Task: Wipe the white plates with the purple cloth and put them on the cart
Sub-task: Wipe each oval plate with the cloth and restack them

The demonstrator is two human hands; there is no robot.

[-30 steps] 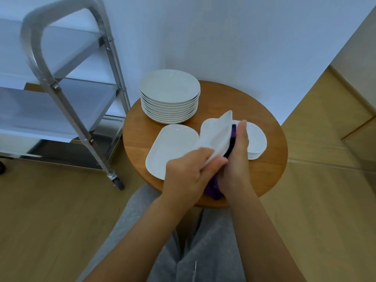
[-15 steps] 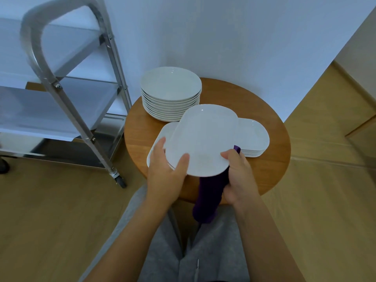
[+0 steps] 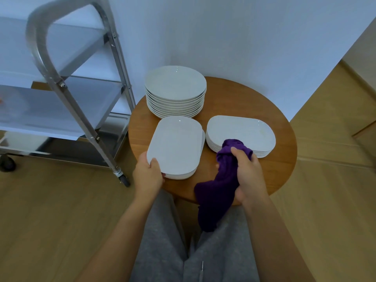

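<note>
On round table [image 3: 280,169]: left hand [image 3: 147,175] grips oblong plate [image 3: 175,144] edge; right hand [image 3: 249,171] clutches purple cloth [image 3: 217,192].

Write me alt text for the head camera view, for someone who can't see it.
Seen from above, a person's left hand grips the near edge of a white oblong plate lying on another on a round wooden table, while the right hand holds a purple cloth. Behind are a stack of round plates, a stack of oblong plates, and a metal cart at left.
</note>
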